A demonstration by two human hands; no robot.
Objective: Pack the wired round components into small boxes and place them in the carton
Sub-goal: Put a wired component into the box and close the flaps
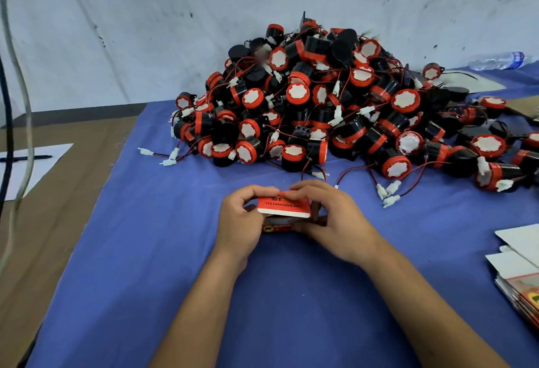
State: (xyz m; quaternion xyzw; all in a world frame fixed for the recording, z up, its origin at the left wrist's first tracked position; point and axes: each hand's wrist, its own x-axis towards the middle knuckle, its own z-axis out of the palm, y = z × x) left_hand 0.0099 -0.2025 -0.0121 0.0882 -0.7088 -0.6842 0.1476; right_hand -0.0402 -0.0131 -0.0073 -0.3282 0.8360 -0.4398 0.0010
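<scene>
Both hands are on the job at the middle of the worktop: the left hand (243,216) curls round the left end of a small box (281,216), fingers over the top, while the right hand (326,219) grips the right end, thumb and fingers pinching it from front and back. The box sits low between them, just above or on the blue cloth (175,280) — hard to say whether it touches. It's red, with a white-edged lid flap (284,207) lying tilted over the top, dark print across it, and a small yellow mark on the front face. Its long axis runs left to right, and the flap's free edge faces the person.

Room to move: plenty of bare blue cloth on the near side, around the forearms and off to the left. The cloth's left edge slants away, with brown cardboard (58,207) beyond it carrying a white sheet (38,163) and a pen (26,158). Cables (27,99) hang down at far left.

Just beyond the hands, the pile of wired round components (335,105) heaps up against the wall (145,17) — black bodies, red rims, white faces, thin red and black leads ending in white plugs. Loose plugs trail close to the right hand. At the right edge lies a stack of flat boxes (522,280), and far back a plastic bottle (495,60) on its side.
</scene>
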